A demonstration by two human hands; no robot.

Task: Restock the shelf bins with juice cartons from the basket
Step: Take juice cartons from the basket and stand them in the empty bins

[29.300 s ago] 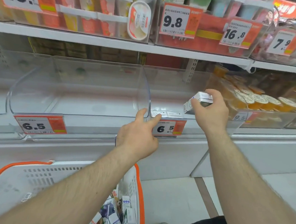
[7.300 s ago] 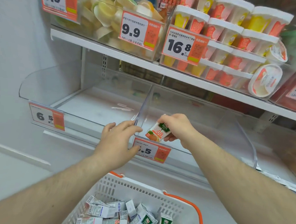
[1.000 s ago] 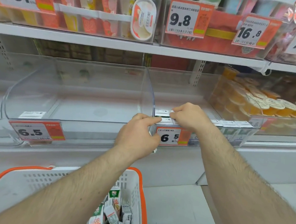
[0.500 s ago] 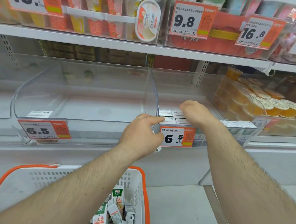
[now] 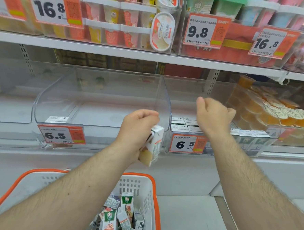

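Observation:
My left hand grips a white juice carton in front of the divider between two clear shelf bins. My right hand hovers above the right bin, fingers loosely curled, holding nothing. Several cartons stand in rows along that bin's front. The left bin holds a single carton at its front left. Below, a white basket with an orange rim holds several loose cartons.
Orange price tags marked 6.5 hang on both bin fronts. A bin of orange jelly cups sits to the right. The upper shelf carries dessert cups and more price tags. Pale floor lies right of the basket.
My right hand has lifted out of the right bin, empty. My left hand has pulled back from the bin edge, and the carton in its grip has come into view.

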